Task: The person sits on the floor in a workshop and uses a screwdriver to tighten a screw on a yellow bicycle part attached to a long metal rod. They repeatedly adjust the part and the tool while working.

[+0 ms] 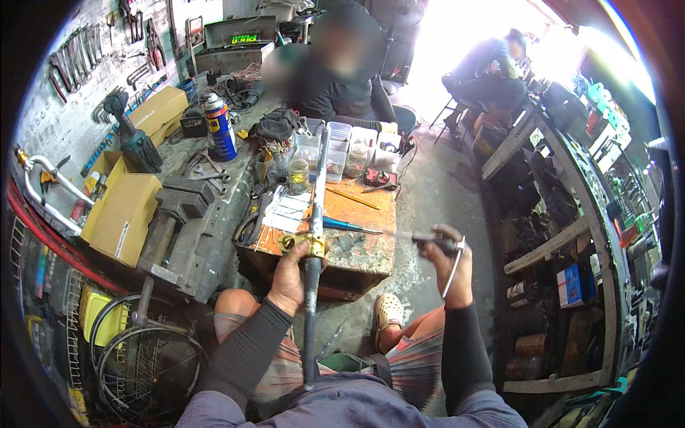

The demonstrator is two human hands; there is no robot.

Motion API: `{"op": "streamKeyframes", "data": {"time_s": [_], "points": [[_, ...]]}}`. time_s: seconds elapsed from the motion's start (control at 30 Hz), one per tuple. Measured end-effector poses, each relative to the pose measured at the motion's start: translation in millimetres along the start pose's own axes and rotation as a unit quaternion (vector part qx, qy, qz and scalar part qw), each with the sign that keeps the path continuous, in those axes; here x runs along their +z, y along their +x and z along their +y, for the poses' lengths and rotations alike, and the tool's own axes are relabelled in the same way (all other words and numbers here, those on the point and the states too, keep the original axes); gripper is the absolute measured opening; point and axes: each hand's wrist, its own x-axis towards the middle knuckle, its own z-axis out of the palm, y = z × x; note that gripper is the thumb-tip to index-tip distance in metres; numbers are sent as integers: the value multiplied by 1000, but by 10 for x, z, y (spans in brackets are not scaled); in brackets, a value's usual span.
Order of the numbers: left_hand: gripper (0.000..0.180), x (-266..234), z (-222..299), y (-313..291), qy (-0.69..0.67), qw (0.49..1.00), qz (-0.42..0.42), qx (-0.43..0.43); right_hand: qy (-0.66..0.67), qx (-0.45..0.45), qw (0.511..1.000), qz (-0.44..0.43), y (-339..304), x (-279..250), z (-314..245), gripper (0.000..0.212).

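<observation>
Filling the left of the view is a grey concrete workbench [214, 235] with a heavy steel vise [175, 214] bolted on it, two yellow cardboard boxes [125, 210] and one blue and yellow spray can [220, 127] standing upright. Beside it sits a smaller wooden table [364, 242] with a worn orange top, carrying several clear plastic containers [349, 146] and one glass jar [299, 173]. Two spoked bicycle wheels [146, 357] lean at lower left.

One long, dark metal tube [312, 285] runs almost straight up the middle of the view, its long axis pointing away from the person, the near end over the lap and the far end reaching over the wooden table toward the containers. A brass-coloured clamp fitting [308, 244] rings it at mid-length. The left hand [289, 274] is closed around the tube just below that fitting, fingers wrapped tight. The right hand [449, 260] is held off to the side, well apart from the tube, fist closed on one slim dark-handled tool [435, 242] whose thin shaft points left toward the fitting.
</observation>
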Motion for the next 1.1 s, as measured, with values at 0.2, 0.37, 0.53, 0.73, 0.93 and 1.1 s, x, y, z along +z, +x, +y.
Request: {"op": "streamKeyframes", "data": {"time_s": [0.2, 0.37, 0.53, 0.73, 0.93, 1.1], "points": [[41, 109, -149, -359, -52, 996, 20, -64, 210, 199, 957, -31, -1379, -138, 111, 54], [35, -150, -394, -552, -28, 993, 61, -96, 357, 280, 889, -61, -1919, -265, 211, 65], [36, -227, -346, -575, -14, 993, 60, -106, 329, 176, 918, -137, -1920, -215, 246, 56], [40, -196, -353, -687, 8, 990, 22, -138, 527, 216, 778, -265, -1560, -141, 87, 88], [43, -117, -348, -637, -5, 992, 11, -129, 138, 186, 962, -146, -1572, 120, 43, 62], [43, -110, -320, -657, -6, 991, -2, -136, -241, -52, 953, -177, -1307, 109, -126, 36]]}}
